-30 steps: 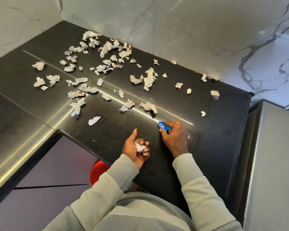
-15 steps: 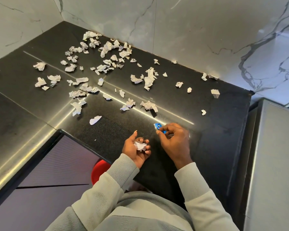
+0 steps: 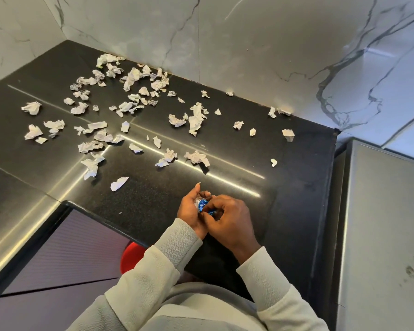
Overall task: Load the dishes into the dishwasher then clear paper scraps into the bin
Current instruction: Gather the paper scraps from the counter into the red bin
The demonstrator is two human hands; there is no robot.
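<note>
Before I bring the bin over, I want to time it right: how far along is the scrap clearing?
Barely begun. Done: nothing shows as binned, and no dishes or dishwasher are in view. In hand: the left hand cups a white paper scrap while the right hand pinches a blue wrapper into it. Left: dozens of crumpled scraps lie across the black countertop.

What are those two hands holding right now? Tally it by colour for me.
White paper scrap: 1, in the left hand
Blue wrapper: 1, pinched by the right hand
Total: 2
</note>
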